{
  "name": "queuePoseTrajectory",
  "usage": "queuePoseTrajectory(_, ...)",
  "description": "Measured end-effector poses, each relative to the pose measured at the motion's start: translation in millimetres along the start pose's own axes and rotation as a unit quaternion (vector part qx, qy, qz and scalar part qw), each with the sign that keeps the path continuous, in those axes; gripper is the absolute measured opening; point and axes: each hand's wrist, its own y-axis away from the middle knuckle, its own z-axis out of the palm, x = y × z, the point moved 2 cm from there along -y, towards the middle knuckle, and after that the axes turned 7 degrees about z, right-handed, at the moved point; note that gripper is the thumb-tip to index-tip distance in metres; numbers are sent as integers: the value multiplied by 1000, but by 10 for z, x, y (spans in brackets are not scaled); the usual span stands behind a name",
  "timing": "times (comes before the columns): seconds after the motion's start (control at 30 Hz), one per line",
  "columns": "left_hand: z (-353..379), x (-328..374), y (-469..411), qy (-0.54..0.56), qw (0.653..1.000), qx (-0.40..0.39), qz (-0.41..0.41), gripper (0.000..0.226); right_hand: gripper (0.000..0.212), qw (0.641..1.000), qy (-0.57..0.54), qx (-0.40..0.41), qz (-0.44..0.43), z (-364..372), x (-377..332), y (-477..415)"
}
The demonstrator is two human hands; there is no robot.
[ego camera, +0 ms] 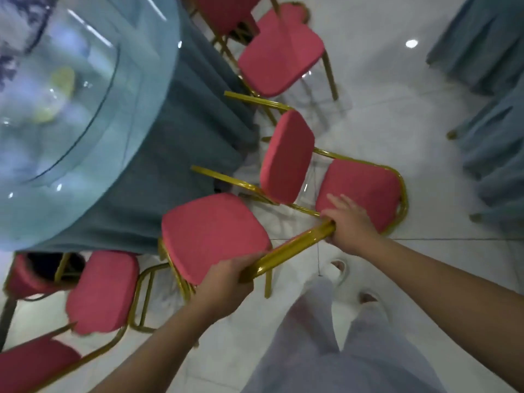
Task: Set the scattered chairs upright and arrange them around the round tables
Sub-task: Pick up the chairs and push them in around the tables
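An upright chair with a pink seat (212,234) and gold frame stands against the round table (175,154), which has a teal cloth and a glass top. My left hand (226,279) and my right hand (350,225) both grip the gold top rail (295,249) of its backrest. Just beyond it a second pink chair (287,157) lies tipped on its side on the floor, its backrest pad (365,191) under my right hand. Another pink chair (280,55) stands upright further along the table.
To the left, another pink chair (102,293) sits tilted near the table, with more pink cushions at the lower left corner (31,361). A second table's teal cloth (487,95) hangs at the right. My legs and white shoes (340,270) stand on the glossy white tile floor.
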Motion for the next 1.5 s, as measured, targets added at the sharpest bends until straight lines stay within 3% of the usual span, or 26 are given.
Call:
queuePoseTrajectory(0.07, 45, -12, 429, 28, 999, 21, -30, 64, 19, 994, 77, -47, -63, 7, -170, 234)
queuePoseTrajectory(0.2, 157, -190, 1151, 59, 994, 74, -55, 80, 18, 979, 143, -27, -142, 162, -546, 842)
queuePoseTrajectory(0.3, 261, -437, 1730, 74, 976, 160, -129, 72, 20, 961, 192, 2, -201, 219, -1024, 1128)
queuePoseTrajectory(0.43, 558, -750, 2468, 134, 918, 283, -245, 48, 22, 945, 189, 15, -268, 489, -1765, 1479)
queuePoseTrajectory(0.5, 784, -938, 2732, 164, 880, 322, -308, 39, 27, 943, 159, -27, -290, 716, -2001, 1570)
queuePoseTrajectory(0.6, 1188, -1260, 3116, 212, 812, 384, -384, 36, 35, 928, 167, -107, -314, 1158, -2137, 1647)
queuePoseTrajectory(0.7, 1475, -1494, 3390, 254, 772, 420, -404, 37, 34, 940, 147, -88, -294, 1492, -2187, 1748)
queuePoseTrajectory(0.9, 1695, -1746, 3557, 264, 796, 435, -329, 36, 43, 974, 124, 11, -188, 1785, -2417, 2002)
queuePoseTrajectory(1.0, 1760, -1972, 3639, 273, 806, 444, -281, 32, 73, 976, 166, 29, -134, 1868, -2538, 2017)
queuePoseTrajectory(1.07, 1733, -2167, 3710, 269, 807, 456, -261, 32, 81, 980, 144, 32, -133, 1958, -2659, 2052)
queuePoseTrajectory(1.2, 1526, -2688, 3880, 300, 792, 466, -256, 28, 78, 975, 149, 31, -160, 2253, -3063, 2111)
queuePoseTrajectory(1.37, 1119, -3310, 3941, 288, 805, 443, -270, 17, 80, 978, 154, 31, -135, 2587, -3630, 1863)
queuePoseTrajectory(1.5, 953, -3554, 3815, 273, 803, 440, -295, 33, 79, 975, 180, 2, -131, 2519, -3925, 1462)
